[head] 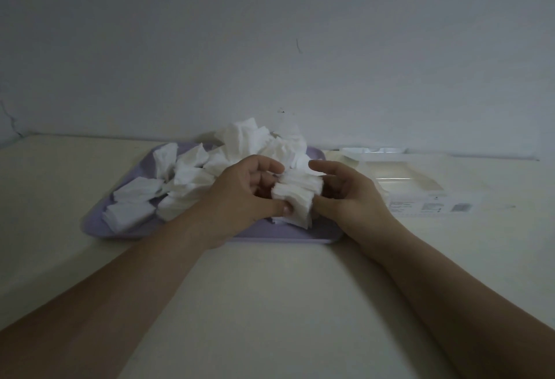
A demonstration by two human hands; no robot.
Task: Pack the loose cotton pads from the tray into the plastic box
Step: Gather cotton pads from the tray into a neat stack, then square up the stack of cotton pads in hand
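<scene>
Pads of white cotton (240, 144) lie in loose bundles on a lilac tray (99, 222), heaped highest at its far edge and spread in smaller stacks toward its left corner. The tray stands at the far edge of the pale table (270, 303), close to the grey wall (270, 33). Above the near right part of the tray both hands hold one small stack of pads (295, 195) between them. The left hand (243, 195) grips its left side, with the thumb pressed on the front and the fingers curled behind. The right hand (351, 195) grips the right side with curled fingers, and its forefinger reaches over the top. The clear plastic box (414, 186) stands just beside the right edge of the tray, also along the far edge of the table, with printed labels (429, 207) on its near wall. I cannot tell if any pads are inside it.
</scene>
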